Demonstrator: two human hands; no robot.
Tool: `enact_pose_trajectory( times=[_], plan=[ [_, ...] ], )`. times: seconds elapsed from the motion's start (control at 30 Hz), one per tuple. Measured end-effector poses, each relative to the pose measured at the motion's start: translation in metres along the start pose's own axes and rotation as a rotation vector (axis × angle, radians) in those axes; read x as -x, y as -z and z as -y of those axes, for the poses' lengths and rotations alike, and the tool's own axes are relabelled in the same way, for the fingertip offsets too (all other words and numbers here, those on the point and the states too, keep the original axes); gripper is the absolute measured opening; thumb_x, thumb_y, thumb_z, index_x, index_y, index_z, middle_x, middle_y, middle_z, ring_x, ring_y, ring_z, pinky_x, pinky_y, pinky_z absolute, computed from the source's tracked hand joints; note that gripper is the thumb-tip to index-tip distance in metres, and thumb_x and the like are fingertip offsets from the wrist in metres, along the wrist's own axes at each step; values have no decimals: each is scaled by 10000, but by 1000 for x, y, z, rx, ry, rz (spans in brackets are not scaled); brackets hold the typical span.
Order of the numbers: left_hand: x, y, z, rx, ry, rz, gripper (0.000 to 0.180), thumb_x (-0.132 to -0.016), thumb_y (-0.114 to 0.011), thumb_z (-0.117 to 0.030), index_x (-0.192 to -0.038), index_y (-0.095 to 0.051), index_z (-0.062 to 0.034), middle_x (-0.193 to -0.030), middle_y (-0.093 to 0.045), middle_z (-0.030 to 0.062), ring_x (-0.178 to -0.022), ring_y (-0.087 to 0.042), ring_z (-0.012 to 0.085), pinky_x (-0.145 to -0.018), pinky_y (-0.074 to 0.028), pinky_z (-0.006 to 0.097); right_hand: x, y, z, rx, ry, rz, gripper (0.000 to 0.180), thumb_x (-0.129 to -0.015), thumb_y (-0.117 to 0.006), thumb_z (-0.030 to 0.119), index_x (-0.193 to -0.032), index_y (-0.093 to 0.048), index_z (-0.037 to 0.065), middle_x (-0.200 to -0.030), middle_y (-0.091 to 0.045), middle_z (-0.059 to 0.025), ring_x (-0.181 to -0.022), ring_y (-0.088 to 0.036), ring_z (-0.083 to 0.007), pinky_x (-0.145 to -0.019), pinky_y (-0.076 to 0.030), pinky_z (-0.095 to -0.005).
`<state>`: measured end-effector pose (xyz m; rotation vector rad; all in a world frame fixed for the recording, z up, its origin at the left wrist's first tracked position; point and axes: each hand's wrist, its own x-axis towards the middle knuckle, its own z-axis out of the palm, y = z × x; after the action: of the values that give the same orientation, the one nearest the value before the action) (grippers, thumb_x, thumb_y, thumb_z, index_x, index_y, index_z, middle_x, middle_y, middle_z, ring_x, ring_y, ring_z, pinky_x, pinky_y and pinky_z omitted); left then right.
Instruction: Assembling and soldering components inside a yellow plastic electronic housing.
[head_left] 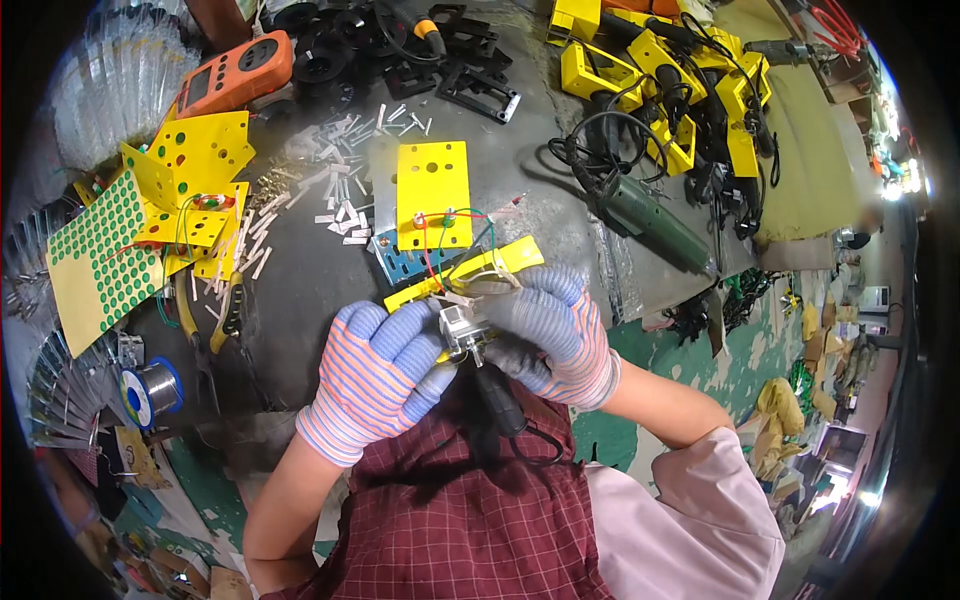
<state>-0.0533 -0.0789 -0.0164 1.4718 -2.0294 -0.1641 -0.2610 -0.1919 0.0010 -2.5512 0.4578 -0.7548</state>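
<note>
Both my hands wear striped knit gloves with grey fingertips. Between them is a small silver metal part with a short shaft and thin wires. My left hand pinches its left side; my right hand closes around its right side, with the fingertips partly hidden. Just beyond my fingers lies a narrow yellow bent piece. Farther off, a yellow plate with holes rests on a blue piece, with red and green wires joined to its near end. A black handle with a cord hangs below my hands.
Many white sleeve-like pieces are strewn left of the plate. Pliers, a solder spool, yellow plates and an orange meter are at left. A green power tool and yellow housings lie right.
</note>
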Motion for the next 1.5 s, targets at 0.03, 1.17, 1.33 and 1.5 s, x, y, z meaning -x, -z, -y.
enact_pose_trajectory(
  times=[0.03,1.17,1.33,1.5],
  plan=[
    [2,-2,0,-29,-6,-13,284,-800,-679,-317,-999,-663,-114,-1107,-626,96,-863,-558,285,-771,-449,419,1,0,0,-46,-40,-51,431,-721,-774,220,-1128,-672,124,-1118,-681,-42,-955,-609,-292,-866,-458,-415],
    [-34,-5,-23,-75,280,-252,175,-789,-722,-129,-957,-672,-125,-935,-611,60,-906,-581,267,-825,-428,412,-16,15,-18,-325,-320,-118,146,-793,-719,117,-934,-686,96,-823,-620,-87,-776,-576,-312,-712,-441,-404],
    [-21,-18,-16,63,282,-386,217,-774,-721,-66,-957,-618,-120,-944,-630,65,-902,-590,274,-838,-431,415,-27,29,-36,-33,-43,54,216,-727,-732,148,-939,-695,137,-855,-604,-87,-818,-560,-313,-741,-430,-425],
    [-19,-22,-17,52,284,-425,217,-775,-720,-47,-950,-609,-113,-942,-640,64,-888,-594,276,-838,-435,411,-34,36,-35,41,-17,221,228,-723,-711,233,-933,-711,144,-904,-584,-99,-851,-544,-323,-771,-424,-447]
  ],
)
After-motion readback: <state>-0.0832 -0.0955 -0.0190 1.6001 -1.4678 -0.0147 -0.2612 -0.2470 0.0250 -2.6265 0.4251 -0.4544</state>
